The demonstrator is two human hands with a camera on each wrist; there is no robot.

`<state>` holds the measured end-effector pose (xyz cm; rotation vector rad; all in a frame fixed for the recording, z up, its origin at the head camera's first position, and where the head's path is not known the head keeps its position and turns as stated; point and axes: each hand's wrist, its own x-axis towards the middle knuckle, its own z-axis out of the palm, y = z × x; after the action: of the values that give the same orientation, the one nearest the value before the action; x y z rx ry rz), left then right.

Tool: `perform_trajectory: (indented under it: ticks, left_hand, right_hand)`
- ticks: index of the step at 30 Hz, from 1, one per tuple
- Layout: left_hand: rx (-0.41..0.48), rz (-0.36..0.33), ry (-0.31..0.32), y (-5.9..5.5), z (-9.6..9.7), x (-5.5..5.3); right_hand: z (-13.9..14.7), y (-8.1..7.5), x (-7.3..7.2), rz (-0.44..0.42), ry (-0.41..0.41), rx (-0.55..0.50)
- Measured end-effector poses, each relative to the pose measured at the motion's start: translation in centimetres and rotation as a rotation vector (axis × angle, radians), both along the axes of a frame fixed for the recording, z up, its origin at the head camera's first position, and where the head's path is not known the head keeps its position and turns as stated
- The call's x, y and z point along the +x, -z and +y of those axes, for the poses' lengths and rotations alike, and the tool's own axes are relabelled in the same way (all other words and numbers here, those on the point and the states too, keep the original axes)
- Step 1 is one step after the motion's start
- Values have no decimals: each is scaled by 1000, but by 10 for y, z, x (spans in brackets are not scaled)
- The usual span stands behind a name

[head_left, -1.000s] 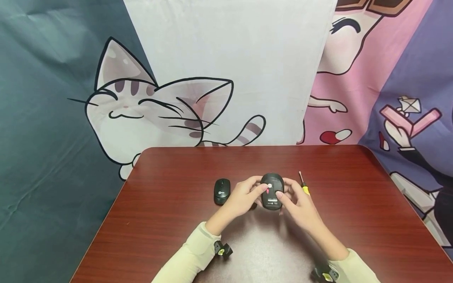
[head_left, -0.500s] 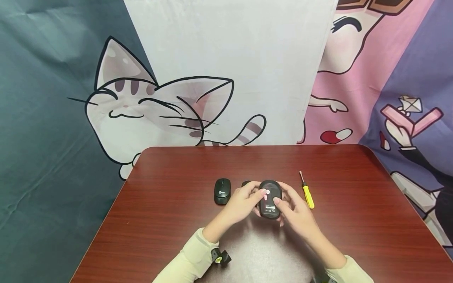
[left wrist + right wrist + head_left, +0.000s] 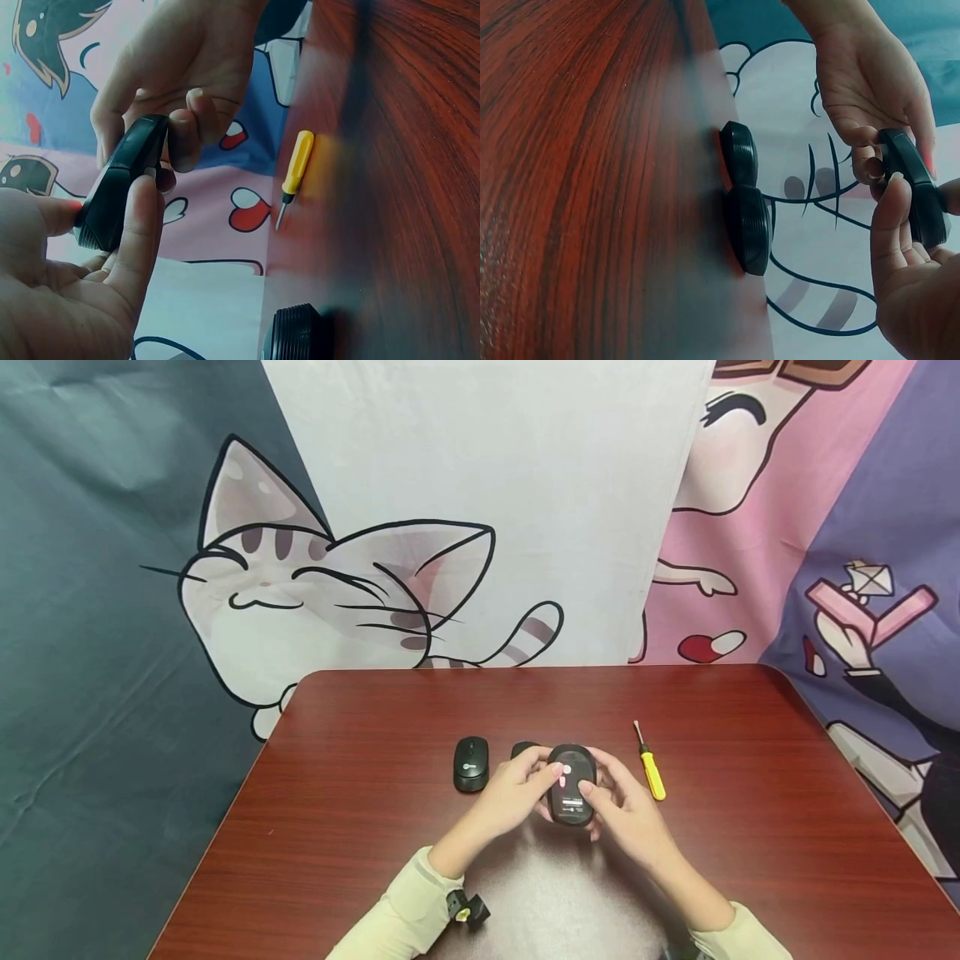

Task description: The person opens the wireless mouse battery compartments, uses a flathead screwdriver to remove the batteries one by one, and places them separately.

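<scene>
Both hands hold a black computer mouse [image 3: 572,806] above the table, its underside with a white label turned up toward the head camera. My left hand [image 3: 510,793] grips its left side, thumb by the small light spots on the underside. On the other side my right hand [image 3: 637,814] grips it, thumb pressed on the underside and fingers beneath. The left wrist view shows the mouse [image 3: 124,180] edge-on between the fingers of both hands, with a red glow on the left thumb's tip.
A second black mouse [image 3: 471,764] lies on the brown table [image 3: 360,827] to the left. Another black mouse [image 3: 522,748] is mostly hidden behind the left hand; the right wrist view shows this pair side by side. A yellow-handled screwdriver [image 3: 653,775] lies right of the hands.
Both hands have lowered the held mouse slightly toward the body, uncovering the screwdriver's handle and part of the mouse behind. In the last half second they hold nearly still.
</scene>
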<state>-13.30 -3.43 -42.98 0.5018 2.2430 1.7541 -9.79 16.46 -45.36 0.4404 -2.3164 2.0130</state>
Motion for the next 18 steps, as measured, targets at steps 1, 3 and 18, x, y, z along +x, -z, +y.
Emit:
perform_trajectory:
  ticks: [1, 3, 18]
  left_hand:
    - [-5, 4, -2, 0, 0, 0]
    - [-23, 16, -8, 0, 0, 0]
    - [-12, 0, -32, 0, 2, -1]
  right_hand:
    - [0, 0, 0, -2, 0, 1]
    - [0, 0, 0, -4, 1, 5]
    - [-1, -1, 2, 6, -6, 20]
